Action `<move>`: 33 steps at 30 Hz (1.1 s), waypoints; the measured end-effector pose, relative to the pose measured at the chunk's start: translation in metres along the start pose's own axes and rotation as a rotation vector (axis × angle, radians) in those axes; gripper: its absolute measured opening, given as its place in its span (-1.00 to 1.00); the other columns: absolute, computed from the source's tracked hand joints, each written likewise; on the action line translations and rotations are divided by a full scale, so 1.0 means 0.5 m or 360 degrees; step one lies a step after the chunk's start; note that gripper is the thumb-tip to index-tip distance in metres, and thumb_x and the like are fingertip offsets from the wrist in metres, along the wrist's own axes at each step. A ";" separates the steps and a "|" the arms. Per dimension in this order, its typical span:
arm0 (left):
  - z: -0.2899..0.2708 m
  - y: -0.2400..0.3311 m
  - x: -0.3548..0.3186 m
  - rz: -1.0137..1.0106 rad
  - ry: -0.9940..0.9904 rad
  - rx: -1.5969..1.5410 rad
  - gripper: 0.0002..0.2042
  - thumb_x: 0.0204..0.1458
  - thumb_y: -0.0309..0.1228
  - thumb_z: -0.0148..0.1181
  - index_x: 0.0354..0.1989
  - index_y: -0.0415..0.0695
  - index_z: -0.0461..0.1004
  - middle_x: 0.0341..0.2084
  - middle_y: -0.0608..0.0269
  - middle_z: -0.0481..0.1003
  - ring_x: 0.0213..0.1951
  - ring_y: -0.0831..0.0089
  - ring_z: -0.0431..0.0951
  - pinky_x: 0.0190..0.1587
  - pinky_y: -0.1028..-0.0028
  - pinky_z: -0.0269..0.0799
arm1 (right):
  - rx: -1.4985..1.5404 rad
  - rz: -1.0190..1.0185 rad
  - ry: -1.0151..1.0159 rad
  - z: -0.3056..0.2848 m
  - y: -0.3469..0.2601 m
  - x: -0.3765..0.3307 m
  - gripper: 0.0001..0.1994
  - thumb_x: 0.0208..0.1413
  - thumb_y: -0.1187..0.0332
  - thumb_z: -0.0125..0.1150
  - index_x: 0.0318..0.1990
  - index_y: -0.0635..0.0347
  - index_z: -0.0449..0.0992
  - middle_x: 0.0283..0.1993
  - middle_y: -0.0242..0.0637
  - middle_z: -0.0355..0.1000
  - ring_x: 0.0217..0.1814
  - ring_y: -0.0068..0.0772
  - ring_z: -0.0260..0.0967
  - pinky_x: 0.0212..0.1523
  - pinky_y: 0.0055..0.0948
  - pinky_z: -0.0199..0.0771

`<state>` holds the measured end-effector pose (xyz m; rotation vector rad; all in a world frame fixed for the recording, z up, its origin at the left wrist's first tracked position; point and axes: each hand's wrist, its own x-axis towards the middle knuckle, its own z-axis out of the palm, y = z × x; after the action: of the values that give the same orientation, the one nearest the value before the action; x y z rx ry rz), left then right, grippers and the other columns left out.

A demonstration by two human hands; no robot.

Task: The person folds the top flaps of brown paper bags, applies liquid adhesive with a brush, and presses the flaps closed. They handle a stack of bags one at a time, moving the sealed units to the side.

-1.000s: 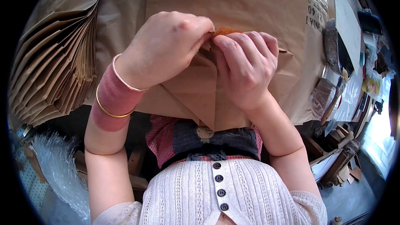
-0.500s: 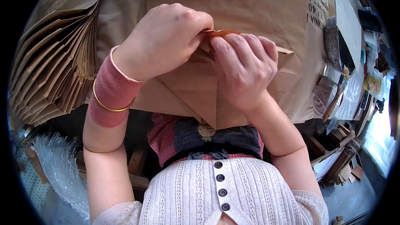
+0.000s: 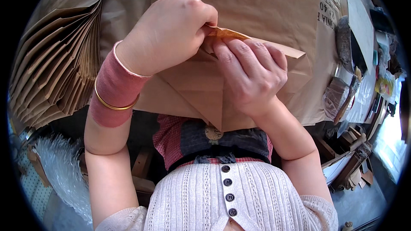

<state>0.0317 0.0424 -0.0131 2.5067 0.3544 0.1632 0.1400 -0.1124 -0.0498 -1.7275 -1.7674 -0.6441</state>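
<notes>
Hidden: left fingertips, tucked behind the raised paper edge; right thumb, under the fold. Lower point of the folded brown paper bag (image 3: 201, 90) overhangs the near edge of the counter (image 3: 317, 98) and covers part of the lap. Counter surface itself not visible, fully covered by a large brown paper sheet (image 3: 239, 4). Far-right clutter near the right edge too small and bent by the lens to identify; only a dark grey lumpy object (image 3: 343, 38) and a wrapped bundle (image 3: 336, 100) made out there.

Packages and labels: stack of flat brown paper bags (image 3: 55, 72) fanned out at the left end of the counter, edges facing the near side. Dark printed lettering on the large sheet toward the far right corner, partly cut off by the sheet's fold. White crinkled plastic wrap (image 3: 64, 175) below the counter, low on the left.

Hands: left hand (image 3: 169, 34) curled nearly closed, thumb and fingers pinching the top folded edge of the bag at its middle. Pink wrist band and gold bangle (image 3: 112, 102) on the left wrist. Right hand (image 3: 252, 75) partly closed, fingers laid flat across the bag face, fingertips pressed onto the same fold just beside the left thumb; the two hands touch. Whether the right thumb grips from beneath cannot be told.

Bag position: near edge of the counter, centre, lying on the large sheet, diagonal creases running to a point toward the body.
</notes>
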 end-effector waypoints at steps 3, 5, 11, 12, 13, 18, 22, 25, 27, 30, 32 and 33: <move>0.001 0.003 0.007 0.0108 -0.0030 0.0095 -0.90 -0.08 -0.55 0.12 -0.40 -0.26 0.54 -0.50 -0.03 0.53 -0.40 0.03 0.55 -0.33 0.24 0.46 | 0.0018 0.0030 -0.0008 0.001 0.001 -0.001 -0.88 -0.19 0.39 0.19 -0.42 0.11 0.53 -0.38 -0.45 0.44 -0.31 -0.52 0.45 -0.25 -0.50 0.30; 0.007 0.000 0.015 0.0140 -0.0128 0.0170 -0.91 -0.09 -0.53 0.14 -0.42 -0.25 0.53 -0.52 -0.03 0.52 -0.41 0.03 0.54 -0.34 0.24 0.46 | 0.0024 0.0003 0.0035 0.007 0.005 0.001 -0.90 -0.19 0.39 0.19 -0.43 0.11 0.52 -0.41 -0.45 0.42 -0.34 -0.51 0.43 -0.27 -0.50 0.30; -0.004 0.022 0.035 0.0214 -0.0212 0.0588 -0.93 -0.10 -0.50 0.15 -0.52 -0.24 0.50 -0.55 -0.02 0.51 -0.41 0.04 0.53 -0.33 0.21 0.45 | 0.0057 0.0012 -0.0126 -0.002 0.008 0.011 -0.93 -0.25 0.41 0.16 -0.51 0.11 0.48 -0.53 -0.44 0.29 -0.42 -0.48 0.34 -0.31 -0.49 0.30; 0.000 0.022 0.037 0.0219 -0.0172 0.0653 -0.93 -0.10 -0.50 0.15 -0.54 -0.23 0.49 -0.56 -0.02 0.50 -0.42 0.03 0.53 -0.33 0.21 0.45 | 0.0061 -0.0017 -0.0121 -0.001 0.009 0.012 -0.93 -0.27 0.41 0.15 -0.53 0.11 0.47 -0.54 -0.44 0.27 -0.43 -0.47 0.33 -0.31 -0.49 0.30; 0.001 0.017 0.037 0.0208 -0.0108 0.0676 -0.93 -0.10 -0.51 0.15 -0.55 -0.23 0.48 -0.57 -0.02 0.50 -0.42 0.03 0.53 -0.34 0.21 0.45 | 0.0091 -0.0060 -0.0153 -0.004 0.004 0.010 -0.93 -0.29 0.41 0.15 -0.54 0.11 0.46 -0.54 -0.43 0.28 -0.42 -0.47 0.33 -0.32 -0.49 0.30; -0.016 -0.013 0.041 0.0169 -0.0115 0.0293 -0.92 -0.10 -0.52 0.15 -0.57 -0.25 0.47 -0.59 -0.06 0.47 -0.42 -0.01 0.51 -0.34 0.20 0.44 | 0.0146 -0.0033 -0.0249 -0.010 -0.016 0.001 -0.92 -0.32 0.38 0.15 -0.59 0.10 0.40 -0.58 -0.42 0.20 -0.45 -0.46 0.28 -0.37 -0.46 0.29; -0.019 -0.017 0.035 0.0131 -0.0200 0.0268 -0.94 -0.13 -0.53 0.16 -0.57 -0.25 0.49 -0.58 -0.07 0.47 -0.43 -0.03 0.51 -0.34 0.18 0.43 | 0.0134 0.0057 -0.0283 -0.003 0.000 0.015 -0.92 -0.30 0.37 0.13 -0.62 0.07 0.35 -0.58 -0.43 0.20 -0.47 -0.46 0.26 -0.43 -0.46 0.26; -0.012 -0.005 0.035 0.0052 -0.0156 0.0567 -0.95 -0.14 -0.53 0.14 -0.55 -0.23 0.51 -0.56 -0.04 0.49 -0.41 -0.01 0.51 -0.32 0.18 0.44 | 0.0156 0.0028 -0.0383 -0.009 0.001 0.019 -0.91 -0.32 0.36 0.13 -0.65 0.07 0.34 -0.57 -0.42 0.23 -0.45 -0.45 0.29 -0.47 -0.45 0.26; -0.006 0.001 0.040 -0.0007 -0.0077 0.0687 -0.95 -0.14 -0.53 0.13 -0.53 -0.23 0.51 -0.53 -0.02 0.50 -0.38 0.01 0.52 -0.29 0.18 0.45 | 0.0188 -0.0045 -0.0414 -0.016 -0.005 0.002 -0.91 -0.33 0.36 0.13 -0.61 0.11 0.39 -0.52 -0.40 0.27 -0.43 -0.44 0.31 -0.46 -0.46 0.28; -0.002 -0.004 0.044 -0.0024 0.0034 0.0653 -0.94 -0.13 -0.54 0.11 -0.52 -0.22 0.52 -0.48 0.01 0.52 -0.33 0.04 0.53 -0.25 0.17 0.45 | 0.0153 -0.0155 -0.0480 -0.023 -0.011 -0.033 -0.78 -0.32 0.35 0.14 -0.41 0.18 0.52 -0.33 -0.35 0.42 -0.31 -0.45 0.40 -0.42 -0.49 0.33; -0.003 -0.018 0.043 0.0046 0.0078 0.0580 -0.93 -0.14 -0.54 0.10 -0.51 -0.21 0.52 -0.45 0.02 0.53 -0.30 0.05 0.53 -0.23 0.16 0.45 | 0.0137 -0.0160 -0.0524 -0.027 -0.008 -0.032 -0.71 -0.30 0.35 0.14 -0.33 0.22 0.56 -0.24 -0.32 0.49 -0.27 -0.47 0.43 -0.41 -0.51 0.35; -0.008 -0.015 0.041 -0.0010 -0.0014 0.0556 -0.92 -0.13 -0.55 0.10 -0.50 -0.21 0.53 -0.45 0.02 0.53 -0.30 0.04 0.52 -0.22 0.16 0.45 | 0.0136 -0.0136 -0.0616 -0.034 -0.007 -0.021 -0.72 -0.30 0.35 0.14 -0.34 0.22 0.56 -0.24 -0.32 0.49 -0.29 -0.47 0.42 -0.41 -0.50 0.35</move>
<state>0.0488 0.0565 -0.0136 2.8485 0.4175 0.0932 0.1377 -0.1319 -0.0450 -1.8154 -2.1042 -0.2726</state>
